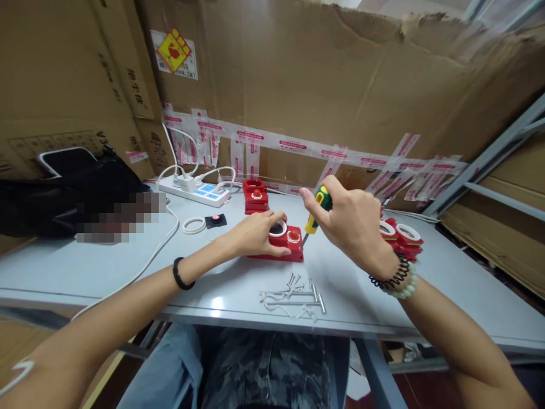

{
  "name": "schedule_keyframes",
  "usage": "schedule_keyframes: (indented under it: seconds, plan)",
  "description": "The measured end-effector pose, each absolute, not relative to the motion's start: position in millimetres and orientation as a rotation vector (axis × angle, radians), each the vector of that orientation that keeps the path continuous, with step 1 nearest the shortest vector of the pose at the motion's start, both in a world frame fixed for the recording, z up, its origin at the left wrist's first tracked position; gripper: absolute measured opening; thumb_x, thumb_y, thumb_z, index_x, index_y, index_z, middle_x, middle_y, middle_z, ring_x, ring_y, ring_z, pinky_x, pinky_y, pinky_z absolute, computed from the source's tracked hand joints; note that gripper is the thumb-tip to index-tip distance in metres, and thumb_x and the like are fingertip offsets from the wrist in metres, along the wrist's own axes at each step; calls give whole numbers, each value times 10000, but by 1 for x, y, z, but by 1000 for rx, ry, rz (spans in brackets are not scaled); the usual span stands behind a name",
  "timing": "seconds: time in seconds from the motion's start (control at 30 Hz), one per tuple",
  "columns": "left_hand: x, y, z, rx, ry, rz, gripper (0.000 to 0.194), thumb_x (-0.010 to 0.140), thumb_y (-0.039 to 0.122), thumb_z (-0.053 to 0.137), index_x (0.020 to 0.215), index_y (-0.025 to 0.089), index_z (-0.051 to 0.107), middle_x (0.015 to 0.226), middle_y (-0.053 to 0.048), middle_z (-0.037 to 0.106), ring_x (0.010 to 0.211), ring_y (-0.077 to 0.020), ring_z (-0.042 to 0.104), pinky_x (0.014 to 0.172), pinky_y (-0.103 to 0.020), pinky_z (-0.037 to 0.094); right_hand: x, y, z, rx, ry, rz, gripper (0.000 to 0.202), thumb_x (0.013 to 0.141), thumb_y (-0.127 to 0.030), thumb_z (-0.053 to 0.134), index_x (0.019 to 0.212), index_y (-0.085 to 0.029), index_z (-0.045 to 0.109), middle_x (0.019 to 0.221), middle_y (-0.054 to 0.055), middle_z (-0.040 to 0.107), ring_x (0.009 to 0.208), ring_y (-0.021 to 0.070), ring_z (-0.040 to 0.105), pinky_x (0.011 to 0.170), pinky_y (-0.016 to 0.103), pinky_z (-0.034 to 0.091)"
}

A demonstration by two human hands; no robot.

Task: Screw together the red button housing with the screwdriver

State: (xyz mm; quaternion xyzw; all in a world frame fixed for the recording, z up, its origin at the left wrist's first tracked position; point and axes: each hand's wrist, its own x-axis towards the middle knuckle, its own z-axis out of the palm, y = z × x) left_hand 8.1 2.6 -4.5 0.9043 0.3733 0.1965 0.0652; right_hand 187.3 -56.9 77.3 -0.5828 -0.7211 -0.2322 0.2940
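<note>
My left hand (254, 234) grips a red box-like housing (293, 250) that lies on the table, its fingers around a white-rimmed round opening (278, 228). A round red button sits on the housing's right part. My right hand (351, 218) is closed around a yellow and green screwdriver (317, 210). The tool is tilted, its tip at the housing's right end near a corner; whether a screw is under the tip is too small to tell. In front of the housing lie several loose screws (293, 282) and T-shaped metal rods (298, 303) with white cords.
Behind stands another red housing (255, 196); more red parts with white rings (406, 233) lie at right. A white ring (194, 225), a small black square piece (216, 220) and a power strip (196, 190) sit at left. Cardboard (298, 74) walls the back.
</note>
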Motion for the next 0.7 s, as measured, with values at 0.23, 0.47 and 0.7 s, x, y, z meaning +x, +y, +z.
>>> schedule_keyframes:
  seconds: [0.23, 0.47, 0.7]
  plan:
    - [8, 3, -5, 2727, 1133, 603, 617, 697, 611, 634, 1131, 194, 501, 960, -81, 622, 788, -237, 604, 672, -321, 440, 194, -61, 109, -1569, -2315, -459, 180, 889, -338, 452, 829, -191, 536, 646, 22, 611, 558, 150, 497, 554, 279, 293]
    - [9, 2, -3, 2704, 1133, 604, 612, 684, 582, 654, 1126, 186, 500, 970, -89, 626, 819, -248, 608, 701, -334, 453, 209, -65, 120, -1468, -2549, -224, 223, 873, -353, 452, 1008, -184, 505, 746, 40, 615, 653, 171, 525, 597, 284, 337]
    - [9, 1, -4, 2717, 1145, 573, 619, 700, 611, 625, 1136, 195, 484, 983, -88, 625, 804, -231, 606, 694, -323, 452, 209, -48, 121, -1454, -2533, -291, 167, 868, -383, 492, 875, -221, 534, 689, 17, 591, 604, 163, 497, 562, 293, 317]
